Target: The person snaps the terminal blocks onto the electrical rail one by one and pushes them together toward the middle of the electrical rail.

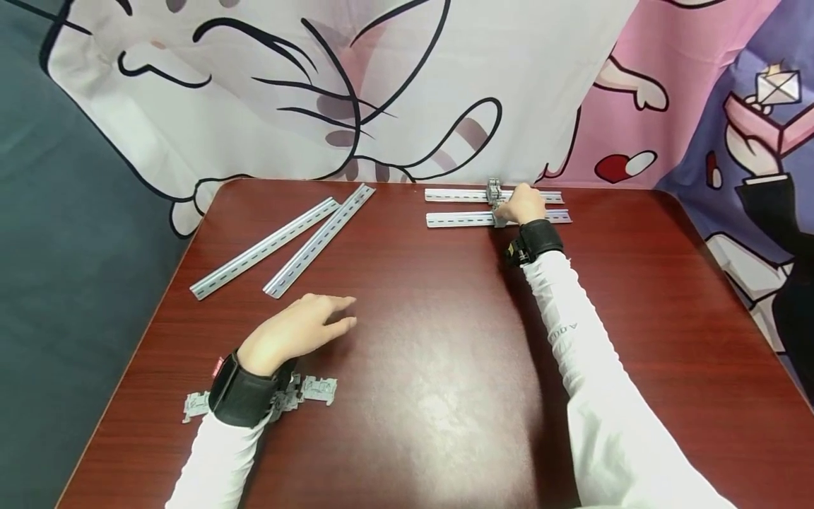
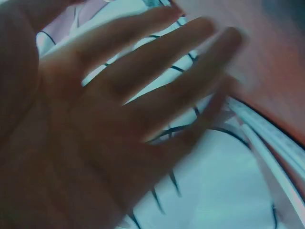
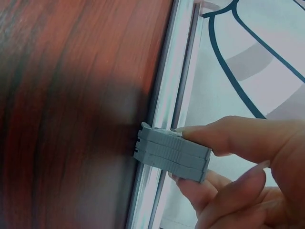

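Note:
At the back right, my right hand [image 1: 524, 205] pinches a grey terminal block [image 3: 172, 155] between thumb and fingers. The block sits across the front slotted metal DIN rail [image 1: 459, 220]. Just behind lies a second DIN rail [image 1: 454, 196], bearing another grey terminal block [image 1: 493, 189]. On the left, my left hand [image 1: 295, 329] is held over the table with its fingers extended and nothing in it. Spread fingers fill much of the left wrist view. Several loose grey terminal blocks [image 1: 319, 389] lie below the left wrist, partly hidden by its black band.
Two longer slotted rails, a left one [image 1: 263, 247] and a right one [image 1: 320, 240], lie slanted at the back left, their far ends close together. A printed cloth [image 1: 407, 85] hangs along the back edge of the brown wooden table [image 1: 394, 452].

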A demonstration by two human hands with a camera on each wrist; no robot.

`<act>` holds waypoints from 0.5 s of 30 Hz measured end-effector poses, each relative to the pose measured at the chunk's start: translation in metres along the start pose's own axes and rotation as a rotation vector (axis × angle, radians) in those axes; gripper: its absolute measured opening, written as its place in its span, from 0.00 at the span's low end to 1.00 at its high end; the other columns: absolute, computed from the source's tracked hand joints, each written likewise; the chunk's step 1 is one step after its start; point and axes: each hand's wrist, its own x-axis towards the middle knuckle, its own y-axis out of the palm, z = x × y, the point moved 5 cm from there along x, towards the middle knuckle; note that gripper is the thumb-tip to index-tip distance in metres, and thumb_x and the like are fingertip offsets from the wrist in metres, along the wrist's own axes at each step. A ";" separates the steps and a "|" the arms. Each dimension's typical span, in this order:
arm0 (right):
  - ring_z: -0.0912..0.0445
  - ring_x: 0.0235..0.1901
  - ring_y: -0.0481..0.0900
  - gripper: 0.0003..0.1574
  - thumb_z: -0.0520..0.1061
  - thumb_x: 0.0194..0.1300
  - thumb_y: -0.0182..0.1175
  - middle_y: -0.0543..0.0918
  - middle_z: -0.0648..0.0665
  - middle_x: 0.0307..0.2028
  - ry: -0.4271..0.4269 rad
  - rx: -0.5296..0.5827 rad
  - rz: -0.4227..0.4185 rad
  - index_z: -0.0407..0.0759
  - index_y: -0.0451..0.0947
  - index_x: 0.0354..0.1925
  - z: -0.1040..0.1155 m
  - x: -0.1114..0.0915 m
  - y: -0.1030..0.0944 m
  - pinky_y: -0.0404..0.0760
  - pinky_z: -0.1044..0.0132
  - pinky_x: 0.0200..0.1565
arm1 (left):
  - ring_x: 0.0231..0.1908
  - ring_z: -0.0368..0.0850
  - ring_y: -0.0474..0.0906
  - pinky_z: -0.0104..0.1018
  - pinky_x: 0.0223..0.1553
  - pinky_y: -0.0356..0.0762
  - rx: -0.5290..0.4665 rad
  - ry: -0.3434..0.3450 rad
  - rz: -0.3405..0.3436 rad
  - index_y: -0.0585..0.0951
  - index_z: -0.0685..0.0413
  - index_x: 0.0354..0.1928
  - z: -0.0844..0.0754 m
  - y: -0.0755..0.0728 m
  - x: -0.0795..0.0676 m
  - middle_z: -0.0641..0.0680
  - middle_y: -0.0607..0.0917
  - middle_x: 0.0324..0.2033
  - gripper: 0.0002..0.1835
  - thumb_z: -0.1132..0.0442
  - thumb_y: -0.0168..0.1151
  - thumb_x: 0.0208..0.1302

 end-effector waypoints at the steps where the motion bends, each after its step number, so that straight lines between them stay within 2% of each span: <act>1: 0.32 0.58 0.72 0.39 0.52 0.54 0.65 0.74 0.24 0.57 -0.002 -0.001 0.001 0.27 0.72 0.57 0.000 0.000 0.000 0.74 0.44 0.56 | 0.43 0.50 0.84 0.46 0.47 0.79 0.007 0.005 -0.061 0.82 0.62 0.51 0.002 -0.002 -0.001 0.59 0.87 0.42 0.16 0.59 0.54 0.69; 2: 0.32 0.58 0.72 0.39 0.52 0.53 0.65 0.74 0.24 0.57 -0.002 -0.002 -0.002 0.27 0.72 0.56 0.000 -0.001 0.000 0.75 0.44 0.56 | 0.33 0.45 0.84 0.41 0.38 0.80 0.021 0.015 -0.139 0.84 0.58 0.42 0.004 -0.004 -0.002 0.54 0.87 0.31 0.12 0.59 0.55 0.68; 4: 0.33 0.57 0.73 0.39 0.51 0.53 0.65 0.75 0.24 0.57 -0.005 -0.006 -0.006 0.27 0.73 0.55 0.001 -0.002 -0.001 0.75 0.44 0.56 | 0.18 0.37 0.71 0.33 0.22 0.69 0.053 0.043 -0.316 0.81 0.51 0.26 0.006 -0.012 -0.006 0.45 0.75 0.14 0.12 0.60 0.55 0.68; 6: 0.34 0.56 0.74 0.38 0.51 0.53 0.65 0.75 0.24 0.56 -0.008 -0.012 -0.018 0.27 0.73 0.55 0.002 -0.002 -0.002 0.75 0.44 0.55 | 0.13 0.34 0.57 0.30 0.17 0.54 0.067 0.051 -0.468 0.72 0.46 0.18 0.009 -0.019 -0.011 0.41 0.61 0.10 0.17 0.60 0.56 0.67; 8: 0.34 0.56 0.74 0.38 0.51 0.54 0.65 0.75 0.24 0.57 -0.002 -0.009 -0.027 0.27 0.72 0.56 0.003 -0.002 -0.003 0.75 0.44 0.54 | 0.13 0.34 0.53 0.30 0.17 0.49 0.074 0.063 -0.575 0.68 0.45 0.16 0.013 -0.024 -0.015 0.41 0.57 0.11 0.19 0.60 0.55 0.67; 9: 0.33 0.56 0.74 0.38 0.51 0.54 0.64 0.75 0.24 0.57 -0.004 -0.009 -0.033 0.27 0.72 0.56 0.004 -0.002 -0.004 0.75 0.43 0.54 | 0.13 0.34 0.52 0.30 0.17 0.48 0.070 0.063 -0.603 0.67 0.45 0.16 0.016 -0.025 -0.016 0.41 0.57 0.10 0.19 0.61 0.55 0.67; 11: 0.32 0.56 0.75 0.36 0.50 0.55 0.63 0.75 0.24 0.56 -0.015 -0.012 -0.058 0.28 0.72 0.55 0.006 -0.003 -0.003 0.76 0.41 0.53 | 0.13 0.35 0.53 0.31 0.16 0.48 0.064 0.039 -0.615 0.67 0.46 0.16 0.024 -0.027 -0.016 0.42 0.57 0.10 0.20 0.60 0.54 0.68; 13: 0.32 0.54 0.76 0.33 0.51 0.56 0.63 0.76 0.24 0.55 -0.038 -0.017 -0.084 0.28 0.74 0.53 0.007 -0.007 -0.001 0.77 0.40 0.50 | 0.13 0.36 0.54 0.32 0.16 0.49 0.075 0.009 -0.604 0.66 0.46 0.15 0.035 -0.026 -0.014 0.42 0.57 0.10 0.20 0.60 0.53 0.68; 15: 0.31 0.51 0.77 0.30 0.54 0.59 0.62 0.78 0.23 0.51 -0.068 -0.022 -0.112 0.28 0.75 0.46 0.006 -0.015 0.001 0.78 0.39 0.46 | 0.14 0.37 0.53 0.32 0.16 0.49 0.098 -0.020 -0.587 0.65 0.46 0.14 0.046 -0.025 -0.013 0.42 0.56 0.11 0.21 0.59 0.52 0.68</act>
